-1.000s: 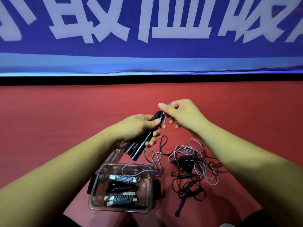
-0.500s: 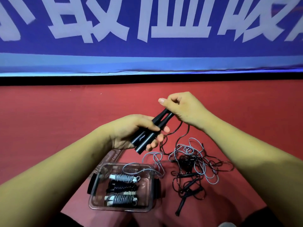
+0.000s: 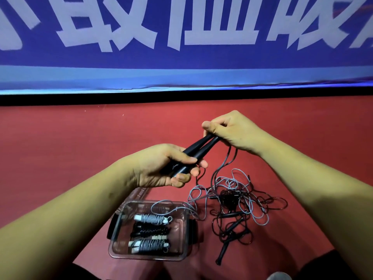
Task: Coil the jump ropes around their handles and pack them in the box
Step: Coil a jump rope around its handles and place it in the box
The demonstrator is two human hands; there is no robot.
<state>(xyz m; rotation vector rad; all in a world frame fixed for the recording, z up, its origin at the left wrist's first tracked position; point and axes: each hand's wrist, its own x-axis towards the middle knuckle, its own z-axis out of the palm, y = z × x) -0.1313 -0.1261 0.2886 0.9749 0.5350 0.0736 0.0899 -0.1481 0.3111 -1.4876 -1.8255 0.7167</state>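
- Since a second ago the right hand [image 3: 234, 131] has lifted up and to the right, and the pair of black handles [image 3: 198, 149] now lies flatter, just above the middle of the frame.
- The left hand [image 3: 159, 168] is wrapped round the handles' lower ends. The right hand's fingers curl round their top ends.
- The black cord [image 3: 222, 168] drops from under the right hand straight into the tangled pile [image 3: 238, 201] right of centre, so winding may drag other ropes along or tighten a knot.
- The handles splay slightly at the top. If the right hand's hold slackens, the first turns could slide off.
- A grey loop [image 3: 161, 203] lies over the rim of the clear box [image 3: 147, 258] at lower centre, which holds three coiled ropes [image 3: 151, 219]. A tug on the pile could shift the box.
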